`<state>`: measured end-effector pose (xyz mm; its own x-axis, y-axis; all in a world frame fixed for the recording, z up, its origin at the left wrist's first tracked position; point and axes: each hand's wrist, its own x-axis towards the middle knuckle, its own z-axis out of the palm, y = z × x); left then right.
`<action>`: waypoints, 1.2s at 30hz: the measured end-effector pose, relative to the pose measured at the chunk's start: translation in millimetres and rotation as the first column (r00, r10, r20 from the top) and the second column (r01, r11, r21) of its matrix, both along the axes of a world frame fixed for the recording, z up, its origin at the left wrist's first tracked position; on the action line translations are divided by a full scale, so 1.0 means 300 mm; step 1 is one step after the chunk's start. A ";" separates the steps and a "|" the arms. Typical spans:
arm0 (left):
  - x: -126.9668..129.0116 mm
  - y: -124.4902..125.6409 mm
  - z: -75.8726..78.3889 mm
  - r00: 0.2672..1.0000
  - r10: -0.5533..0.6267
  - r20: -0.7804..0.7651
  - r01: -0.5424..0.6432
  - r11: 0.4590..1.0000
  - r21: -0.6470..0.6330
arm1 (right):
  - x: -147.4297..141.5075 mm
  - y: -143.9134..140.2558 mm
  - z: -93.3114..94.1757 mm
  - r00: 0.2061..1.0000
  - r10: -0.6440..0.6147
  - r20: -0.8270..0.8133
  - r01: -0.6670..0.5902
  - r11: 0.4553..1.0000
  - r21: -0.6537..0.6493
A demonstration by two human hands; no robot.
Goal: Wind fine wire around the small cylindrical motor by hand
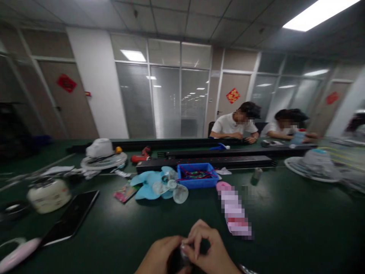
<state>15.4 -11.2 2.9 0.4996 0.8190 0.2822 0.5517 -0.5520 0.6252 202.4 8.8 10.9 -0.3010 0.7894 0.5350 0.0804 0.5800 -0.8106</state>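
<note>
**Small dark part pinched between two hands at the near edge**

The left hand (pixel 159 257) cups a small dark part (pixel 182 258) from below, fingers curled around it; the right hand (pixel 207 249) closes thumb and fingertips on its top. What the part is cannot be told. Held so low and close, it could slip from the pinch and drop off the near edge of the surface (pixel 285 228).

The dark green surface carries a blue fan blade (pixel 149 186), a blue bin (pixel 196 176), a black phone (pixel 71 217), a cream motor housing (pixel 49 195) and a red screwdriver (pixel 142 155). Two other people sit across, before glass partitions.
</note>
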 end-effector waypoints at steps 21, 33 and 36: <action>-0.717 0.292 0.100 -0.145 0.794 -0.590 -0.957 0.038 0.286 | 0.018 0.017 -0.015 0.995 0.045 0.091 -0.052 0.996 0.078; -0.627 0.246 0.184 0.028 0.840 -0.541 -0.946 0.198 0.257 | 0.019 0.013 -0.005 0.995 0.031 0.097 -0.038 0.997 0.069; -0.483 0.200 0.211 0.263 0.824 -0.502 -0.860 0.436 0.265 | 0.022 0.013 0.000 0.994 0.041 0.101 -0.047 0.997 0.065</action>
<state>-129.6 48.7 66.1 -0.4498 0.8708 0.1986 0.8931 0.4404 0.0919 208.9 12.6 10.9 -0.3892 0.7378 0.5516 0.1322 0.6373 -0.7592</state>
